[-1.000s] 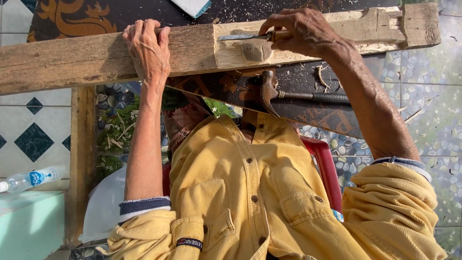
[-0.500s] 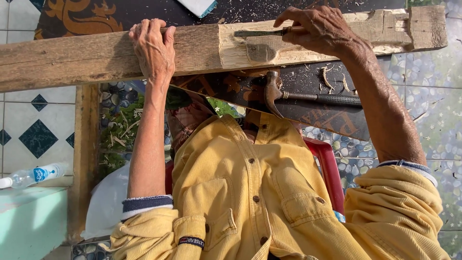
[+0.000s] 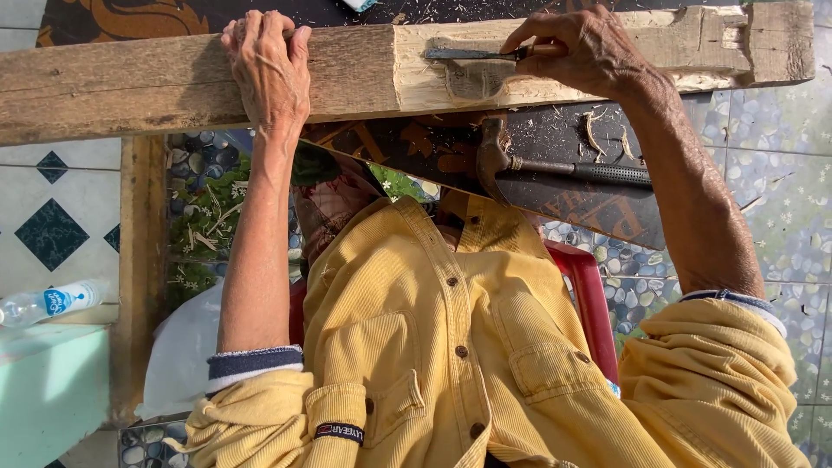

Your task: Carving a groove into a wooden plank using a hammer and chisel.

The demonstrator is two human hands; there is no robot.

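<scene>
Wooden beam (image 3: 156,82): lies crosswise before person. Left hand (image 3: 269,65): fingers clenched over beam's far edge, steadying. Right hand (image 3: 589,48): fingers grasping chisel (image 3: 472,54), blade flat in pale cut. Advice: shallow angle, thin shavings. Claw hammer (image 3: 555,165) rests just below beam.

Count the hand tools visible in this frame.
2: a chisel held in the right hand against the wooden beam, and a hammer lying below it. Others may be hidden.
</scene>
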